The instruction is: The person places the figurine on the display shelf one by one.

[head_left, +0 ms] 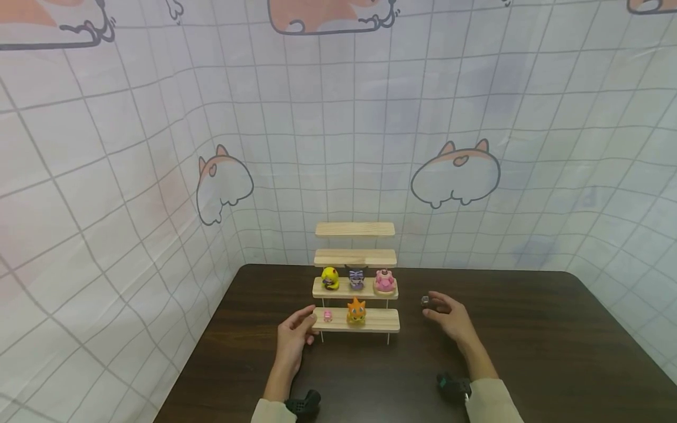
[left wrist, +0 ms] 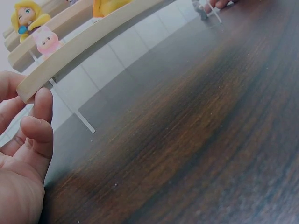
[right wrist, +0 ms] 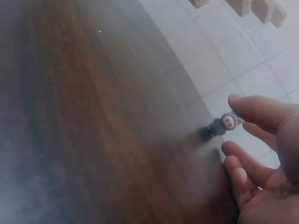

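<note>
My left hand (head_left: 292,339) pinches the left end of the lowest shelf of a wooden tiered display stand (head_left: 378,322). A small pink figurine (left wrist: 46,41) sits on that shelf close to these fingers, and an orange-and-yellow figurine (head_left: 357,313) stands along from it. To the right of the stand, a tiny grey hooded figurine (right wrist: 223,124) with a pale round face stands on the table. My right hand (head_left: 447,316) is around it, thumb and fingers spread apart, fingertips close to the figurine.
One shelf up stand a yellow-haired figurine (head_left: 330,278), a purple-and-black figurine (head_left: 357,279) and a pink figurine (head_left: 385,282) on a round base. Two bare shelves rise behind. The dark wooden table (head_left: 534,341) meets a white grid-patterned curtain (head_left: 349,147) at the back.
</note>
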The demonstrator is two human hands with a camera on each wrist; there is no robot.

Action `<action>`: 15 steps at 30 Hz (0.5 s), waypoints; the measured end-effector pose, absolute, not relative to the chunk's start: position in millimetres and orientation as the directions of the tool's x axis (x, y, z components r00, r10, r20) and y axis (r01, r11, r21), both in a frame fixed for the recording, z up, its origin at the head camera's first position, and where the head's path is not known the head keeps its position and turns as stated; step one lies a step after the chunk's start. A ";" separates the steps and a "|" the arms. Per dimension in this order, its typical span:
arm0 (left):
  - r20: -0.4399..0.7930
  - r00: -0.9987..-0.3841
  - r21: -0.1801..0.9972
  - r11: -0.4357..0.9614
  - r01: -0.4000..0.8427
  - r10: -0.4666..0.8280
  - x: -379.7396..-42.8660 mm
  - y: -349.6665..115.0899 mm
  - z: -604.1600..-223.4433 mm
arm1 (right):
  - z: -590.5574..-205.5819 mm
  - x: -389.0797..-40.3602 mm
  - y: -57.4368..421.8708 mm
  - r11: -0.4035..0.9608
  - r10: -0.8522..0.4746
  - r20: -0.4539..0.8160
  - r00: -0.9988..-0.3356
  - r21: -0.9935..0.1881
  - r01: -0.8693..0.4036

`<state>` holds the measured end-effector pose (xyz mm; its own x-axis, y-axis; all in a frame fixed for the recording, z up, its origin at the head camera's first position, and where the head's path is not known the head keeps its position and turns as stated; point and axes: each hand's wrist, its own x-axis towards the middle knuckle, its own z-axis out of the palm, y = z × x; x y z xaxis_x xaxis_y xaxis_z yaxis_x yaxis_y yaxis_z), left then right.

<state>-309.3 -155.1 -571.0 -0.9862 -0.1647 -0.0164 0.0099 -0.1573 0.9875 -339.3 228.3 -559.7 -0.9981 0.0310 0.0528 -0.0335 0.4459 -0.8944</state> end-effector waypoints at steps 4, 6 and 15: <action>-0.019 -0.986 0.987 -0.162 0.009 -0.166 -309.3 -154.4 -570.3 | -558.0 -343.5 228.5 0.456 0.029 0.039 -0.999 -0.890 -0.021; -0.016 -0.986 0.988 -0.157 0.010 -0.166 -309.5 -154.5 -570.3 | -557.7 -346.4 228.5 0.461 0.033 0.036 -0.999 -0.887 -0.017; -0.013 -0.984 0.990 -0.142 0.013 -0.178 -310.2 -154.5 -571.9 | -560.2 -356.8 226.4 0.477 0.053 0.053 -0.997 -0.879 -0.022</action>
<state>-310.2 -154.5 -571.9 -0.9839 -0.1783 -0.0126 0.0130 -0.1420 0.9898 -356.8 226.4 -560.2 -0.9972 0.0530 0.0534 -0.0218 0.4765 -0.8789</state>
